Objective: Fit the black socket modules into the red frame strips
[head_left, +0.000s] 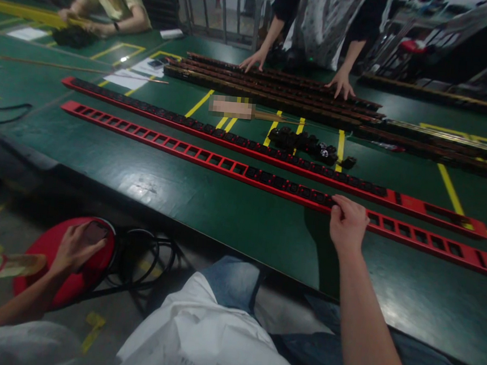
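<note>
My left hand [71, 250] is down at the left, wrapped around a dark phone [96, 231] above a round red stool [46, 245]. On the green table, my right hand [350, 221] has its fingers curled over the nearer red socket strip [162, 141]; its fingertips are partly hidden. Black sockets [280, 182] fill the strip's middle, just left of this hand. Open square slots show at the strip's left part and to the right of the hand. Parallel behind it lies a second red strip [432, 213], with black sockets along most of its length.
A pile of loose black parts [304, 144] lies behind the strips. Farther back, a co-worker's hands [341, 82] rest on several long dark rails [277, 92]. Another person sits at the far left. Black cable [152, 254] hangs beside the stool, near a clear cup [10, 266].
</note>
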Available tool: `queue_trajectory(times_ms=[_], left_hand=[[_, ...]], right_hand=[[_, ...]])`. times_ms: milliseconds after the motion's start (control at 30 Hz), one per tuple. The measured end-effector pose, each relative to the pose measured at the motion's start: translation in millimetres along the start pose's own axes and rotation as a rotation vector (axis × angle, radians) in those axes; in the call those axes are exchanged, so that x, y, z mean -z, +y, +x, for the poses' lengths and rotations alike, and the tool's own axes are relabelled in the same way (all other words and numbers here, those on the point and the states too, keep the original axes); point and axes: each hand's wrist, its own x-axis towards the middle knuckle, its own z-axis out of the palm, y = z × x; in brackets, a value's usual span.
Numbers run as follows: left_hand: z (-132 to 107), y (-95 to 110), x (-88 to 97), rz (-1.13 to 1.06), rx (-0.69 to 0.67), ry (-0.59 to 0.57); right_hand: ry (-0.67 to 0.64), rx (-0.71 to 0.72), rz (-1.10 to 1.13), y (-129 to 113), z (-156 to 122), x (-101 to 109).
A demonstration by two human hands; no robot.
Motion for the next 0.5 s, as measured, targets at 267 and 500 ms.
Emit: queue_trajectory(times_ms=[267, 500], left_hand=[[9, -8, -6.8, 0.02, -0.024, -0.05], [16, -21, -6.1, 0.042, 0.036, -0.136]], right_hand=[[-0.008, 0.011, 0.003, 1, 0, 0], [0.009, 0.002, -0.003, -1, 0, 0]])
